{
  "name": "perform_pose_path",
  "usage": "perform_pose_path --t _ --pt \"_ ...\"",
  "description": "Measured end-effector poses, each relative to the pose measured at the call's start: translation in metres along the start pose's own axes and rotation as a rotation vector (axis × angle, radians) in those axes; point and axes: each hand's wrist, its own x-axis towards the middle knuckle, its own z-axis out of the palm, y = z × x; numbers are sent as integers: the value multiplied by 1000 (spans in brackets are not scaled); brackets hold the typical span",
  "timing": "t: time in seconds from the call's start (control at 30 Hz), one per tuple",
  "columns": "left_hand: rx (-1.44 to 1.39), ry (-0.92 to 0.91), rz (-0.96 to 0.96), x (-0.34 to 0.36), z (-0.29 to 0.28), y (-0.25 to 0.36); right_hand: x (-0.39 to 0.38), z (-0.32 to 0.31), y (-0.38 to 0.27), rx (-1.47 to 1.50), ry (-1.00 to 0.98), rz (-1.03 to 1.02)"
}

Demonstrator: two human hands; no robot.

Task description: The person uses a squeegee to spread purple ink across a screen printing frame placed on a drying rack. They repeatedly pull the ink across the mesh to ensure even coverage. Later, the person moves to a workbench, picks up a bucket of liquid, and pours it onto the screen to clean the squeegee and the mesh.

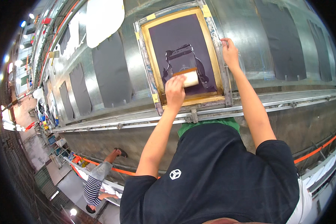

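A screen printing frame [226, 97] with a yellow inner border, a dark mesh [173, 31] and bits of tape lies on a long metal table. My left hand [174, 92] is closed on a squeegee [188, 78] with a brown edge and cream body, held over glossy dark ink in the lower middle of the mesh. My right hand [229, 55] has its fingers curled on the frame's right edge, at a small fitting.
Dark fabric pieces [110, 72] and white pieces [102, 20] lie along the table [235, 22]. A metal rail [268, 104] runs along its near edge. At lower left a co-worker in a striped shirt [92, 189] is at another rack. Orange bars [317, 148] run behind me.
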Motion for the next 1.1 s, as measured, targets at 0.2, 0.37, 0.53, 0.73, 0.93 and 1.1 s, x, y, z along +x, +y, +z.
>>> perform_pose_path --t 0.2,0.37,0.53,0.73,0.93,1.1 --pt "13 -37 -68 108 -4 -45 1 8 -1 59 -14 -16" --pt "46 -98 -36 68 0 -24 4 7 6 73 16 -32" --pt "28 -97 43 -22 0 13 19 12 21 84 22 -50" --pt "-63 20 19 -56 -12 33 38 8 -11 9 36 -181" --pt "-110 85 -107 -81 -82 -15 -32 67 -107 90 -28 -137" --pt "24 21 -172 -137 -142 -136 -101 195 -145 104 -20 -182"
